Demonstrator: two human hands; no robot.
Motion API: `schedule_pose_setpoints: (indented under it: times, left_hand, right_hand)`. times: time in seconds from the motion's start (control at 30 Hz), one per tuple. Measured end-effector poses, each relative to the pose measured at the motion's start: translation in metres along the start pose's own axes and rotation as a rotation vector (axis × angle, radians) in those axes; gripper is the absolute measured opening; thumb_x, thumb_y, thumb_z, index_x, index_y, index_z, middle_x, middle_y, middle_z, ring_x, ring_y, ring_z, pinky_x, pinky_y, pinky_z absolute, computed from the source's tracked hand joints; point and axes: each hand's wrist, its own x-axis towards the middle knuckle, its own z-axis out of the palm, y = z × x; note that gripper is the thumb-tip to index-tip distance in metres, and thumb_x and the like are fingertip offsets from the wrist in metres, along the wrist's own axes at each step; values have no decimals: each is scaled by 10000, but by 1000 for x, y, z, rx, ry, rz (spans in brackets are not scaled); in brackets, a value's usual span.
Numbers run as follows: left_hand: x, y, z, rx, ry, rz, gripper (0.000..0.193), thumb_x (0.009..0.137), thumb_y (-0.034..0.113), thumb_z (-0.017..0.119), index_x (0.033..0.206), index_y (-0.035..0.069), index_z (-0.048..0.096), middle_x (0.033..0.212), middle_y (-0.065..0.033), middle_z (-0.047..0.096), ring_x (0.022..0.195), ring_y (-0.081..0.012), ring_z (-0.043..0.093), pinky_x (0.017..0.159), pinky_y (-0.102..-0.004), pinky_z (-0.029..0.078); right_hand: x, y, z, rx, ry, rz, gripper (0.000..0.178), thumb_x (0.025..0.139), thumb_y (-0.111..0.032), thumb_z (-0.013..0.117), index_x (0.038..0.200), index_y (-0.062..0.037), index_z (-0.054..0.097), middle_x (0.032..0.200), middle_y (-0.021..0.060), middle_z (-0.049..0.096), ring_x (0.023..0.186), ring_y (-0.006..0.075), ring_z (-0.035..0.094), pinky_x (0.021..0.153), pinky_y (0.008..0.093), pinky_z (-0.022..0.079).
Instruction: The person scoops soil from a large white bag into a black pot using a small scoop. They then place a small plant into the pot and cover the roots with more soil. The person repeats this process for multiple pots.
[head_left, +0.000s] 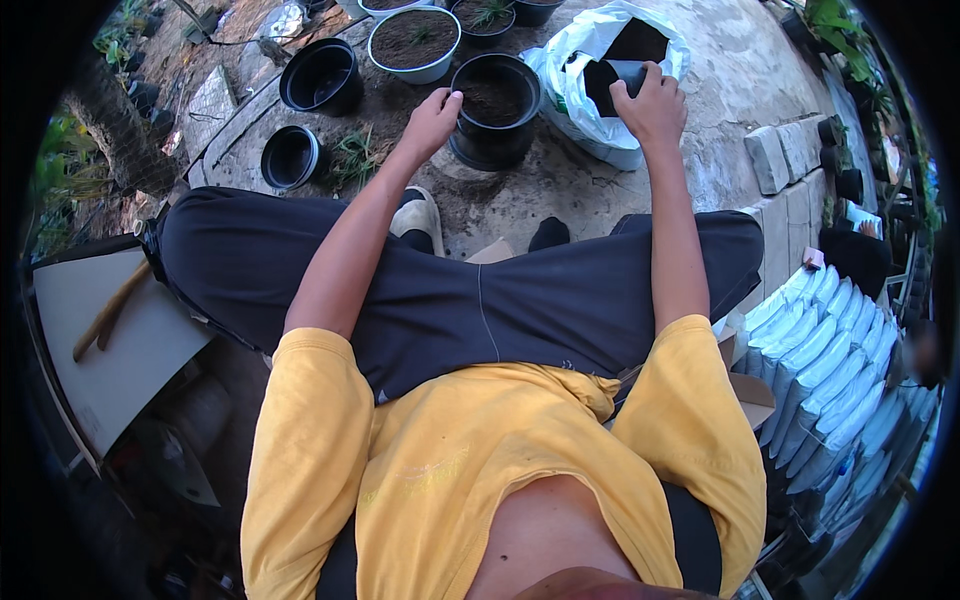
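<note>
My left hand pinches the near-left rim of a black plastic pot that has dark soil inside. My right hand is closed on a dark grey cup-like scoop at the mouth of a white plastic sack. Dark potting soil shows in the sack around the scoop. Part of the scoop is hidden by my fingers and the soil, so its exact shape is unclear. The pot stands upright on the ground, just left of the sack.
Two black pots, a larger one and a smaller one, stand at left beside a loose spiky plant. Behind is a white-rimmed pot of soil. Grey blocks and stacked pale plastic packs lie right.
</note>
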Motion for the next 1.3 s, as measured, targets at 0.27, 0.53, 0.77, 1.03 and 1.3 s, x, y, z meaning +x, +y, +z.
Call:
schedule_pose_setpoints:
  times: [0.27, 0.53, 0.77, 1.03, 1.3]
  left_hand:
    - [3, 3, 2, 8, 9, -37, 466, 999, 429, 497, 1153, 4, 610, 1016, -218, 685, 995, -368, 648, 875, -440, 476]
    - [-1, 6, -2, -8, -35, -4, 424, 1037, 393, 492, 1117, -11, 593, 907, -56, 576, 818, -154, 589, 728, -331, 515]
    - [-3, 11, -2, -60, -38, -44, 474, 1000, 439, 515, 1142, -1, 622, 884, -123, 672, 799, -204, 637, 750, -368, 488]
    - [0, 9, 6, 13, 20, -24, 500, 1016, 452, 470, 1130, -12, 617, 927, -190, 677, 898, -301, 658, 823, -415, 482]
    - [-7, 17, 7, 4, 47, 15, 476, 1034, 424, 450, 1054, -23, 608, 918, -213, 660, 902, -351, 643, 825, -437, 473]
  right_hand:
    - [-16, 10, 75, 67, -304, -49, 671, 866, -480, 712, 1325, -43, 492, 1124, 280, 611, 1033, 459, 634, 849, 513, 541]
    - [-14, 13, 110, 64, -439, -143, 521, 865, -205, 691, 1352, -133, 522, 1150, 245, 640, 1074, 426, 640, 894, 491, 529]
    - [-4, 23, 113, 343, -474, -34, 507, 863, -302, 689, 1333, -143, 588, 1170, 217, 686, 1132, 373, 642, 958, 442, 515]
    - [15, 41, 63, 587, -394, 290, 809, 786, -631, 677, 1320, -32, 568, 1176, 236, 676, 1132, 345, 654, 971, 397, 498]
    - [16, 20, -20, 410, -163, 301, 840, 774, -640, 666, 1326, -20, 538, 1210, 253, 654, 1153, 382, 633, 980, 436, 489]
